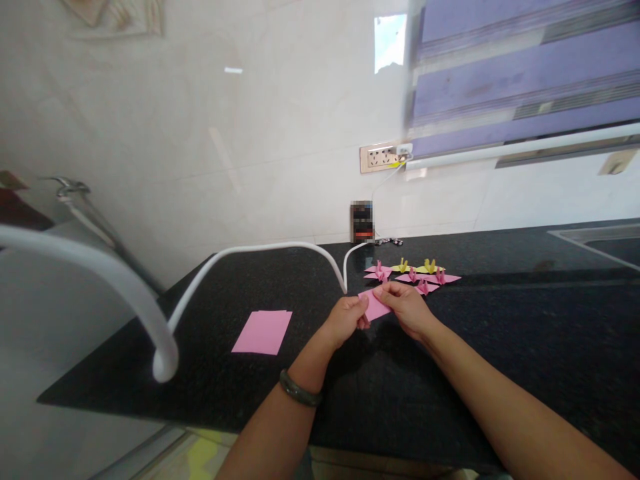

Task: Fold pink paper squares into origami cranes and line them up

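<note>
My left hand (345, 320) and my right hand (406, 308) both pinch a pink sheet of paper (374, 305) just above the black countertop (450, 373). The left hand grips its near left edge, the right hand its far right part. A dark bracelet (299, 390) sits on my left wrist. Just behind my hands lie several folded paper cranes (413, 273), pink and yellow. A small stack of flat pink paper (263, 331) lies to the left of my hands.
A white cable (240, 257) curves across the counter's left part up to a wall socket (383, 158). A small dark device (362, 223) stands against the wall. A sink edge (600, 239) shows at far right.
</note>
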The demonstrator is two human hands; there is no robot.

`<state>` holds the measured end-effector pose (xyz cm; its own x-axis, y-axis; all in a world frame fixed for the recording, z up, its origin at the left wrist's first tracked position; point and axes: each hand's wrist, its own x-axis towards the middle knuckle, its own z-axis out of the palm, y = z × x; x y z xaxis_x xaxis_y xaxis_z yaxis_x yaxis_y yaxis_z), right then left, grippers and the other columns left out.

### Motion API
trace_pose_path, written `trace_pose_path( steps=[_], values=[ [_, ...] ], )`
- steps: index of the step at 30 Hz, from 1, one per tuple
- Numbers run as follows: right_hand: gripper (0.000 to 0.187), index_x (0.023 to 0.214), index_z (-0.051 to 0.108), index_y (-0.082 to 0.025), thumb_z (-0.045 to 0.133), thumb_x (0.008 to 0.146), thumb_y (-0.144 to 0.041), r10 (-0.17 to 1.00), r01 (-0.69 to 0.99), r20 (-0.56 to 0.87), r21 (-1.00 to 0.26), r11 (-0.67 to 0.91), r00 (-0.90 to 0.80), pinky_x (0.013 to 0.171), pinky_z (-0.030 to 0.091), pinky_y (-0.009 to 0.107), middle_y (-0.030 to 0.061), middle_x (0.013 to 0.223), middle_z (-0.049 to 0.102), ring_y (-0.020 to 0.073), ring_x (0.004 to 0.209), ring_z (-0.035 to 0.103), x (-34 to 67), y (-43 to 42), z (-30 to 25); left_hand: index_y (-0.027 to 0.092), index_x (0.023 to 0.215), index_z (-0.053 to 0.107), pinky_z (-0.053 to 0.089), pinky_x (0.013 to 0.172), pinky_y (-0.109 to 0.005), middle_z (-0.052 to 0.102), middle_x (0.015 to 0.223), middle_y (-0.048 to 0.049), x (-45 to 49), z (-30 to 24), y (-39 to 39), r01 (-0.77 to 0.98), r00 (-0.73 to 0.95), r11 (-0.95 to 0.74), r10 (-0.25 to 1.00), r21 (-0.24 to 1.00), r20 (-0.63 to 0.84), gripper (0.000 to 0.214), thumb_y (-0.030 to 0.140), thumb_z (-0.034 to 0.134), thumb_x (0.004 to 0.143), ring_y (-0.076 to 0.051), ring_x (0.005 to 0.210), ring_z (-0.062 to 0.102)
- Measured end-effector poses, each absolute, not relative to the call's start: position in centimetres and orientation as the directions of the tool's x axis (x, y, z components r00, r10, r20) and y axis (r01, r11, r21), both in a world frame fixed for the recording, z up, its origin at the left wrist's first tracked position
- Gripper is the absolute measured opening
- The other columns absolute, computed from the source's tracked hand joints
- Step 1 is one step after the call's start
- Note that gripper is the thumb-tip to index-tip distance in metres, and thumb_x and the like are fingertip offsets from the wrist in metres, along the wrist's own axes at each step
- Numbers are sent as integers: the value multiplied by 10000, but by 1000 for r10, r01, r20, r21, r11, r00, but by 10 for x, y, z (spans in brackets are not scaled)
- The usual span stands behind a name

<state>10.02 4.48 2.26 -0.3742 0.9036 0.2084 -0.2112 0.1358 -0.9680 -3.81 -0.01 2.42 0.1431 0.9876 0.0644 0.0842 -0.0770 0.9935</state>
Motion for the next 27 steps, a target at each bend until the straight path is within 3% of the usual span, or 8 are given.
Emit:
trace_pose_path(
  steps=[3, 8, 11, 15, 22, 27],
  values=[
    [211, 646, 566, -141, 602, 632, -349, 898, -213, 208, -968, 133, -387, 506, 337, 215, -21, 573, 521, 77, 505, 427, 101, 44, 24, 118, 507, 498, 282, 411, -200, 479, 419, -13, -41, 21, 3, 85, 120, -88, 990, 993, 78, 523, 553, 307, 725, -66, 365, 395],
    [216, 619, 556, -131, 603, 631, -341, 901, -188, 223, -969, 162, -372, 486, 317, 207, -27, 553, 497, 65, 488, 400, 102, 44, 26, 122, 551, 508, 326, 453, -203, 491, 446, -8, -44, 23, 7, 66, -90, -122, 988, 990, 128, 488, 552, 341, 711, -74, 408, 432],
    [231, 618, 558, -128, 604, 622, -355, 913, -158, 223, -971, 178, -342, 480, 319, 209, -26, 547, 496, 66, 482, 398, 102, 44, 25, 124, 642, 529, 343, 464, -199, 509, 490, -3, -43, 25, 7, 37, -61, -133, 989, 990, 135, 420, 516, 391, 706, -78, 439, 452],
    [248, 626, 565, -130, 599, 616, -376, 920, -133, 229, -972, 196, -318, 480, 336, 210, -22, 561, 512, 71, 486, 414, 102, 44, 26, 121, 603, 533, 337, 457, -188, 519, 494, 0, -41, 26, 4, 111, 17, -156, 988, 982, 155, 309, 427, 534, 642, -71, 440, 444],
    [277, 723, 557, -135, 596, 606, -383, 890, -59, 170, -985, 160, -423, 400, 352, 189, -14, 582, 507, 68, 453, 412, 94, 37, 22, 120, 587, 541, 347, 468, -195, 521, 482, 2, -41, 26, 5, 76, -188, -220, 955, 972, 231, 274, 385, 522, 656, -74, 440, 444],
    [253, 689, 575, -128, 589, 617, -370, 888, -24, 164, -985, 171, -430, 393, 344, 190, -1, 564, 532, 60, 420, 404, 90, 35, 18, 124, 601, 516, 319, 449, -182, 502, 482, 16, -41, 23, 7, 122, -234, -242, 935, 963, 265, 266, 383, 519, 662, -67, 440, 431]
  ],
)
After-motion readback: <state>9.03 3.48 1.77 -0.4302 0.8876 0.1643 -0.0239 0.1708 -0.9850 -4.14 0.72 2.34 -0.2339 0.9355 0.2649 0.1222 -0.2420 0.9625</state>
